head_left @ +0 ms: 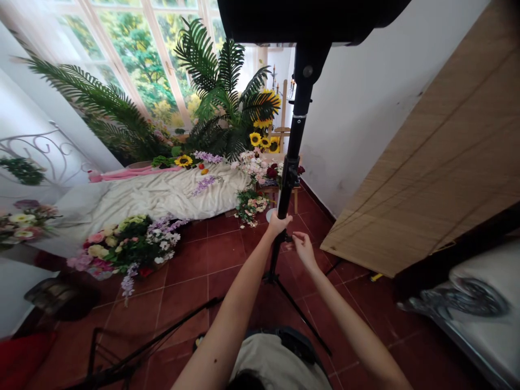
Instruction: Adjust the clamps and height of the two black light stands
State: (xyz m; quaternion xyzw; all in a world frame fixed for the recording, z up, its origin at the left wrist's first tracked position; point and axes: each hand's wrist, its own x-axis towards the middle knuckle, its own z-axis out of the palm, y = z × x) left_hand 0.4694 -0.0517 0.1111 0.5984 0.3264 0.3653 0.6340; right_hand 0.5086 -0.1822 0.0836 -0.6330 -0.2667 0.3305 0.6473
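A black light stand rises in front of me, its tripod legs spread on the floor. At its top is a large black lamp head, cut off by the upper edge of the view. My left hand is closed around the lower part of the pole. Just below it and to the right, my right hand has its fingertips pinched at a small dark tightening knob on the pole's side. The fingers partly hide this knob. Higher up, another clamp collar sits on the pole.
A bed with a cream blanket and artificial flowers stands ahead, palm fronds behind it. A bamboo blind panel leans at right, near a silver-framed sofa. Another black stand lies low at left on red tiles.
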